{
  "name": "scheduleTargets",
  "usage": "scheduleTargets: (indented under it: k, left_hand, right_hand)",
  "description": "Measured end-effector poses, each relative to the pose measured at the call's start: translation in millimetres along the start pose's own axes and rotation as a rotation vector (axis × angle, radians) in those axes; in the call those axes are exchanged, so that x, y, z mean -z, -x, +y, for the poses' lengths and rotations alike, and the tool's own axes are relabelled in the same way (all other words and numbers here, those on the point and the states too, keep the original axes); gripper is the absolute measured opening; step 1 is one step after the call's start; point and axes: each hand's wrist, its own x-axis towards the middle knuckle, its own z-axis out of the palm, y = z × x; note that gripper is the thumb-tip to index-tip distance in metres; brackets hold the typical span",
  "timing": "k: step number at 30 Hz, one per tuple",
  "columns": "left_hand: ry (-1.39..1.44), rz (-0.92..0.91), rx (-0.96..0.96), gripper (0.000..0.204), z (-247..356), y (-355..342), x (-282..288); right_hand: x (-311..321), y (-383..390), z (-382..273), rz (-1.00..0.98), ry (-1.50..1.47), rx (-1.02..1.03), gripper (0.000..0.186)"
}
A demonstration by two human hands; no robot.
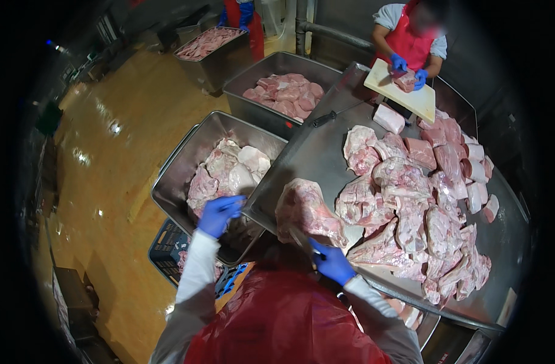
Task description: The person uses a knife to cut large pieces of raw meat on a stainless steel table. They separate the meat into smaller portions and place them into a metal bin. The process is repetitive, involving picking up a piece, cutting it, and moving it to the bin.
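Dim, floor glare, dark fisheye rim

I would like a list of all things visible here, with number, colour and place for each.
Steel table: one, grey, centre right.
Meat pieces: many, pink and white, heaped on the table.
Metal tubs: three, grey, left of the table, holding meat.
Cutting board: one, white, far end of the table.
Co-worker: one, red apron, blue gloves, at the board.
Crate: one, dark, on the floor.
Knife: one, in the right hand.
Left hand: blue glove, over the near tub.
Right hand: blue glove, at the table's near edge.
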Motion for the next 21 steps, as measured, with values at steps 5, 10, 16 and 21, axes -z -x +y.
scheduleTargets:
  k: [5, 10, 16, 21]
  left_hand:
    - [0.637, 0.399, 0.186, 0.042, -117.7, 100.4, 171.6]
    - [0.439, 0.77, 0.342, 0.033, -309.3, 158.3, 261.7]
    - [-0.592, 1.048, -0.011, 0.013, -305.0, 98.9, 154.4]
    - [-0.673, -0.018, -0.319, 0.036, -155.2, -31.7, -36.0]
  right_hand:
    - [9.1, 37.8, 43.1, 0.274, -0.012, -0.241, 0.054]
    - [-6.5, 47.7, 56.7, 0.379, 0.082, -0.161, 0.055]
    - [-14.0, 48.9, 24.4, 0.178, 0.313, -0.392, 0.062]
    - [-34.5, 50.8, 24.8, 0.279, 0.28, -0.429, 0.064]
